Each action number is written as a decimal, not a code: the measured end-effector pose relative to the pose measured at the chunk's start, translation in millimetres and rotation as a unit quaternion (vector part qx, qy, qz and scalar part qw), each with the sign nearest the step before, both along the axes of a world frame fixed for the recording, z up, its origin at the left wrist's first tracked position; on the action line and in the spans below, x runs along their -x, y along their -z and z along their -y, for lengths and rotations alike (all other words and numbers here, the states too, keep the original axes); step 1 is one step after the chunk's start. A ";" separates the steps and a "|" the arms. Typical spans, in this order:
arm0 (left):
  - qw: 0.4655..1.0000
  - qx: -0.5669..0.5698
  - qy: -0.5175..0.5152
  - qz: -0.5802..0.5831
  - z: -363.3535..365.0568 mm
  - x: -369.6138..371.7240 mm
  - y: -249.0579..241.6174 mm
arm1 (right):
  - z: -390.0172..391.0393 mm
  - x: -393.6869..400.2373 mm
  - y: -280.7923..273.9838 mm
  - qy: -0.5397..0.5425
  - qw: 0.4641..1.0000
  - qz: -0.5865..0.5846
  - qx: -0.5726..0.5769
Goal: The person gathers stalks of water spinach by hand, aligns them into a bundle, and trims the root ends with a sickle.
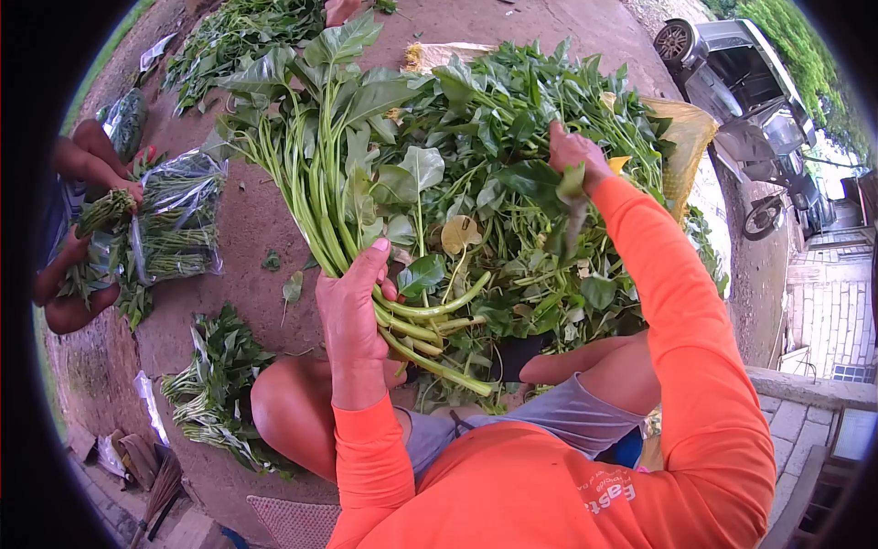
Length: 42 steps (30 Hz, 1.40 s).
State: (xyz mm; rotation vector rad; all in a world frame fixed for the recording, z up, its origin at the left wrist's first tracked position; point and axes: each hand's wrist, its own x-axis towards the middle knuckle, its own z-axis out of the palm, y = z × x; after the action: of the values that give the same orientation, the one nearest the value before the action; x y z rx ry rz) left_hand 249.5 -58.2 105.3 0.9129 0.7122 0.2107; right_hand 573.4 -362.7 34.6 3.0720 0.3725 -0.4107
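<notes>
My left hand [352, 306] is closed around a bunch of long-stemmed leafy greens [315, 183], thumb across the stems. The broad leaves fan out toward the top of the view, while the thick cut ends stick out below my fist to the right. My right hand [576, 157] reaches into a large heap of the same greens [512, 210], its fingertips among the leaves and partly hidden. Just below that wrist hangs a blurred leafy stem [572, 215]. One yellowed leaf [460, 235] lies on the heap between my hands.
At the left, another person's hands [128, 192] hold greens beside a clear plastic bag [178, 224] full of stems. Small bundles [215, 389] lie by my knee, and more greens [242, 41] lie farther off. A yellow mesh sack [688, 151] borders the heap. A vehicle [745, 82] stands beyond.
</notes>
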 end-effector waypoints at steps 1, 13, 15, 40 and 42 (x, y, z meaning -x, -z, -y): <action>1.000 0.005 0.005 0.004 -0.4 1.2 0.0 | -10.2 16.0 -44.8 -0.010 0.996 0.027 0.083; 0.998 0.025 0.057 -0.009 -0.8 2.2 12.1 | 49.1 103.3 -107.9 0.098 0.988 -0.009 -0.117; 0.997 0.031 0.065 -0.010 0.9 1.8 13.4 | 64.1 105.1 -101.8 0.092 0.962 -0.086 -0.242; 0.998 -0.031 0.048 -0.017 2.6 -1.0 4.5 | 8.6 277.4 145.0 0.131 0.918 0.138 -0.347; 0.999 -0.028 0.044 -0.011 4.1 -1.4 7.3 | 26.3 252.4 142.7 0.188 0.907 0.204 -0.316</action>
State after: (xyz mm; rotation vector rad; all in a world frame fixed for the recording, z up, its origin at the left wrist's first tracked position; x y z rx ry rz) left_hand 250.9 -62.3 98.0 0.9993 0.6888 0.1437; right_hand 321.0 -389.0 -108.1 3.7237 -0.1475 0.4630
